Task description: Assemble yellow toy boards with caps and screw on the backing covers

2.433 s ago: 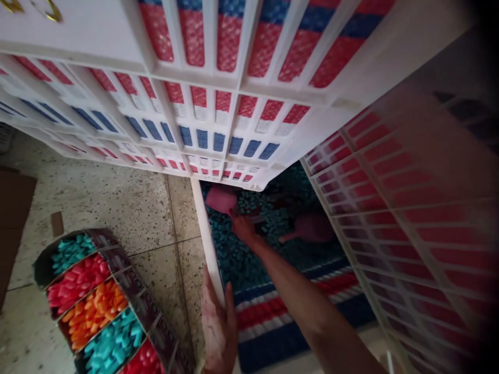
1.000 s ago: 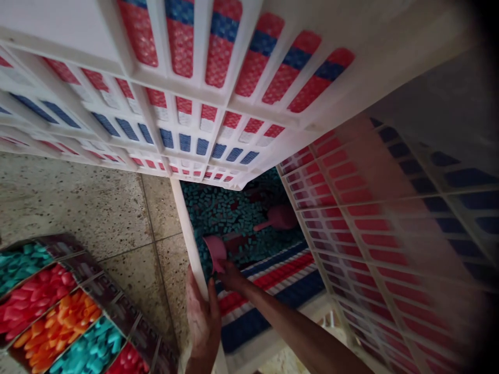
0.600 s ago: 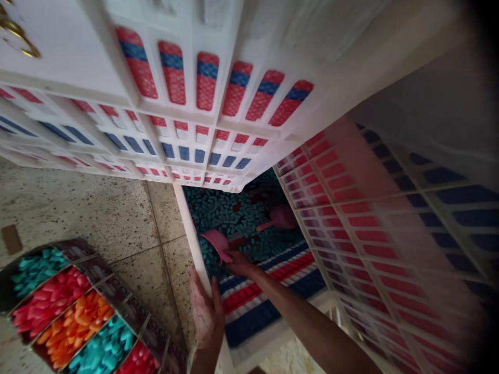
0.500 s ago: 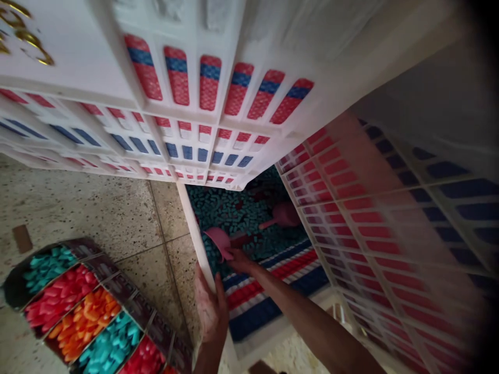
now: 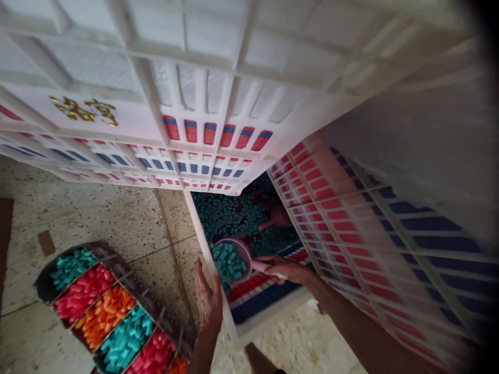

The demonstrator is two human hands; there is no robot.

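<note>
My right hand (image 5: 283, 269) is closed round the handle of a pink scoop (image 5: 244, 253). Small teal pieces (image 5: 230, 259) fill its bowl, held level over the near left part of a low white crate (image 5: 230, 322). The crate is lined with red, white and blue striped woven sheeting (image 5: 265, 301) and holds many more teal pieces (image 5: 222, 215) with some dark red among them. A second pink scoop (image 5: 278, 217) lies on them further back. Beside the crate's left rim is my left hand (image 5: 208, 301), fingers stretched and apart, holding nothing.
Tall white slatted crates stand over the far side (image 5: 202, 161) and the right side (image 5: 331, 208), hemming in the opening. On the speckled tile floor (image 5: 132, 223) at left is a divided box (image 5: 156, 306) with teal, red and orange pieces. A brown scrap (image 5: 46, 243) lies nearby.
The scoop has turned upright and now carries teal pieces; my right hand has moved right and slightly up from the pile. My left hand's fingers have come away from gripping the rim.
</note>
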